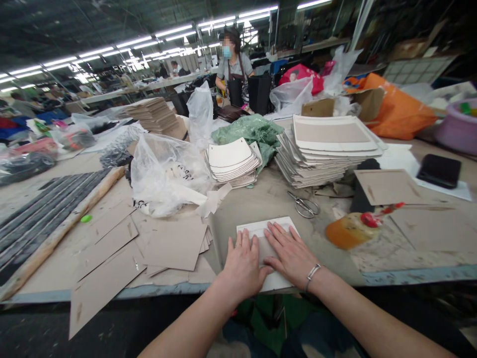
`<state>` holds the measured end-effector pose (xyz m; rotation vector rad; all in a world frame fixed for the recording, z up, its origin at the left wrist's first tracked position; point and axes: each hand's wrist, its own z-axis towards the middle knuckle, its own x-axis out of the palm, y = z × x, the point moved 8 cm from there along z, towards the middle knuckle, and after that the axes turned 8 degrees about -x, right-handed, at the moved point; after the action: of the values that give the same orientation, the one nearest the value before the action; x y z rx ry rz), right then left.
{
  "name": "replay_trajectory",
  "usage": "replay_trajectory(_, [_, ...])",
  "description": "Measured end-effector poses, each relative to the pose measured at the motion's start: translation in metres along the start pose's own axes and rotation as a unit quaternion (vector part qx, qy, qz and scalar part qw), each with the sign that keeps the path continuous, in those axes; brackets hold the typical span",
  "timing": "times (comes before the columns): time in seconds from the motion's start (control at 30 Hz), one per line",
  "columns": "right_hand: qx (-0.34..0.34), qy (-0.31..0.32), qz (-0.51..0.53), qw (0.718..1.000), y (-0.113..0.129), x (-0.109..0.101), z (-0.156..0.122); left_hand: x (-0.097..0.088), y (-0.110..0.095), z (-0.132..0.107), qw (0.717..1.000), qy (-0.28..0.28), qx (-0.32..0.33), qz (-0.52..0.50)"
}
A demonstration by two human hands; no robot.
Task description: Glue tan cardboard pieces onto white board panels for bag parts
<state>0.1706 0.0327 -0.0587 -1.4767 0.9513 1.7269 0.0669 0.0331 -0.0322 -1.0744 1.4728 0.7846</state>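
A white-edged panel with a grey-beige middle (270, 284) lies on the table in front of me, partly hidden by my hands. My left hand (244, 263) rests flat on its left side, fingers stretched forward. On its right side lies my right hand (290, 251), fingers spread, with a silver bracelet at the wrist. Both palms face down and grip nothing. Past the panel is a pair of scissors (305, 206). An orange glue bottle with a red tip (352, 230) is to the right of my right hand.
Beige boards (173, 243) lie at left, some overhanging the table edge. Behind are a clear plastic bag (167, 169), a small stack of white panels (233, 159) and a taller panel stack (331, 136). A black phone (439, 170) lies right. A masked person (235, 64) stands beyond.
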Motion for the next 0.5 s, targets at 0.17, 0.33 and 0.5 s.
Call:
replay_trajectory(0.17, [0.002, -0.002, 0.003, 1.000, 0.0000, -0.0001, 0.0007, 0.0001, 0.0008, 0.0006, 1.000, -0.004, 0.003, -0.004])
replay_trajectory(0.33, [0.006, 0.011, 0.013, 1.000, 0.0001, -0.0006, 0.0017, -0.0019, 0.0002, 0.0005, 1.000, -0.006, 0.007, -0.006])
replay_trajectory(0.5, [0.003, 0.018, 0.025, 1.000, -0.0024, -0.0030, 0.0002, -0.0030, -0.0006, 0.0009, 1.000, 0.006, 0.004, -0.013])
